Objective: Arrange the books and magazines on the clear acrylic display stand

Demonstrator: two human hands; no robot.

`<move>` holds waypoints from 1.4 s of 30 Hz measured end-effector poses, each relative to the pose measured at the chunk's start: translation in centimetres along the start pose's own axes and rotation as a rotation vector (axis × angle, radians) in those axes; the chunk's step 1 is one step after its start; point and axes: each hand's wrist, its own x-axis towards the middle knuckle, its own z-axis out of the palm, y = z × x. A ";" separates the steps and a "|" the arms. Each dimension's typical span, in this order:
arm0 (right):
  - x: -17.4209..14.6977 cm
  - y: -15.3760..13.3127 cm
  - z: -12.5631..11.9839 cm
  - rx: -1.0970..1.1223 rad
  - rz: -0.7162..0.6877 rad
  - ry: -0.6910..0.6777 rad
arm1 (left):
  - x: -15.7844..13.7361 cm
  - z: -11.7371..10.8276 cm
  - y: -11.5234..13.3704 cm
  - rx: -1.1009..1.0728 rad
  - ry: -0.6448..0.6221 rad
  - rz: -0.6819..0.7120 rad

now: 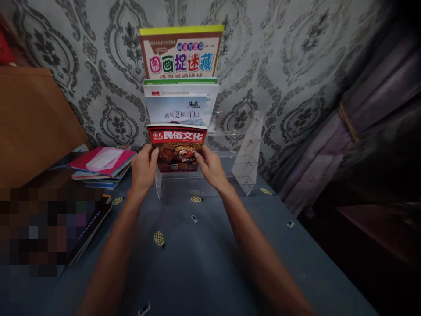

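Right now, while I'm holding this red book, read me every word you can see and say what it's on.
"民俗文化" and "少儿": the red book; its smaller print is too blurred.
"遇见更棒的自己": the pale blue book; its other print is too small.
"成语智慧篇" and "图画捉迷藏": the yellow-topped book; its bottom line is cut off, other small print unclear.
White book and pink cover's label: too small to read.

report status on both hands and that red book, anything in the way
Left hand and right hand gripping opposite side edges. Red folk-culture book roughly upright, cover out, at clear tiered rack. Nothing visibly blocking hands.
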 end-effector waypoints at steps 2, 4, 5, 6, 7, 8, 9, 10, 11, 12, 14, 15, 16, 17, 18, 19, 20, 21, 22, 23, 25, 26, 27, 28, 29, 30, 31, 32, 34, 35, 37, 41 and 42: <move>-0.1 0.3 0.2 -0.011 0.017 0.009 | 0.0 0.1 -0.1 0.014 -0.015 -0.007; -0.1 0.4 0.3 -0.045 0.031 0.049 | 0.0 0.2 -0.2 0.003 -0.017 -0.021; -0.2 0.4 0.4 -0.062 0.033 0.078 | -0.1 0.2 -0.1 -0.002 -0.010 -0.028; -0.2 0.4 0.5 -0.071 0.034 0.113 | -0.1 0.2 -0.1 -0.007 -0.001 -0.036; -0.3 0.4 0.6 -0.072 0.033 0.151 | -0.1 0.2 -0.1 -0.012 0.009 -0.047; -0.3 0.4 0.7 -0.068 0.032 0.194 | -0.1 0.2 -0.1 -0.018 0.017 -0.059; -0.4 0.3 0.9 -0.063 0.033 0.238 | -0.1 0.2 -0.1 -0.026 0.022 -0.069; -0.4 0.2 1.0 -0.060 0.037 0.282 | -0.2 0.2 -0.1 -0.037 0.022 -0.078; -0.5 0.2 1.1 -0.059 0.045 0.318 | -0.2 0.3 -0.1 -0.046 0.020 -0.087; -0.5 0.1 1.2 -0.061 0.056 0.343 | -0.2 0.3 -0.1 -0.050 0.019 -0.094; -0.6 0.1 1.4 -0.072 0.078 0.354 | -0.3 0.5 -0.2 -0.042 0.018 -0.101; -0.6 0.1 1.5 -0.081 0.086 0.344 | -0.3 0.6 -0.2 -0.033 0.019 -0.103; -0.6 0.2 1.5 -0.092 0.091 0.331 | -0.3 0.7 -0.2 -0.019 0.023 -0.103; -0.6 0.2 1.6 -0.103 0.094 0.318 | -0.4 0.8 -0.2 -0.002 0.026 -0.104; -0.6 0.2 1.6 -0.116 0.094 0.310 | -0.4 0.9 -0.1 0.019 0.028 -0.108; -0.6 0.3 1.6 -0.131 0.095 0.306 | -0.4 1.0 -0.1 0.045 0.027 -0.114; -0.7 0.3 1.5 -0.145 0.097 0.304 | -0.5 1.1 0.0 0.071 0.023 -0.122; -0.7 0.3 1.5 -0.158 0.101 0.303 | -0.5 1.2 0.1 0.098 0.017 -0.130; -0.7 0.3 1.5 -0.170 0.106 0.302 | -0.5 1.2 0.2 0.121 0.012 -0.138; -0.8 0.3 1.5 -0.181 0.111 0.299 | -0.6 1.2 0.2 0.140 0.009 -0.142; -0.9 0.3 1.6 -0.189 0.123 0.291 | -0.6 1.3 0.2 0.160 0.014 -0.141; -0.9 0.3 1.6 -0.191 0.131 0.290 | -0.6 1.3 0.1 0.163 0.019 -0.139; -0.9 0.4 1.7 -0.194 0.139 0.292 | -0.6 1.4 0.1 0.164 0.024 -0.137; -0.8 0.4 1.7 -0.200 0.148 0.297 | -0.6 1.5 -0.1 0.161 0.026 -0.133; -0.8 0.5 1.8 -0.207 0.155 0.304 | -0.5 1.6 -0.2 0.156 0.027 -0.130; -0.8 0.5 1.8 -0.217 0.161 0.310 | -0.5 1.7 -0.3 0.150 0.027 -0.127; -0.8 0.6 1.7 -0.228 0.162 0.311 | -0.5 1.7 -0.4 0.143 0.028 -0.126; -0.9 0.6 1.7 -0.238 0.158 0.307 | -0.5 1.8 -0.5 0.136 0.028 -0.125; -1.0 0.8 1.6 -0.253 0.140 0.285 | -0.7 1.8 -0.5 0.116 0.025 -0.119; -1.0 0.9 1.6 -0.257 0.123 0.269 | -0.7 1.8 -0.5 0.104 0.017 -0.113; -1.0 1.1 1.6 -0.266 0.094 0.253 | -0.8 1.8 -0.7 0.070 -0.002 -0.106; -0.8 1.2 2.1 -0.279 0.105 0.237 | -0.7 1.9 -1.3 0.036 -0.052 -0.128; -0.8 1.1 2.2 -0.283 0.116 0.235 | -0.7 1.9 -1.4 0.031 -0.056 -0.132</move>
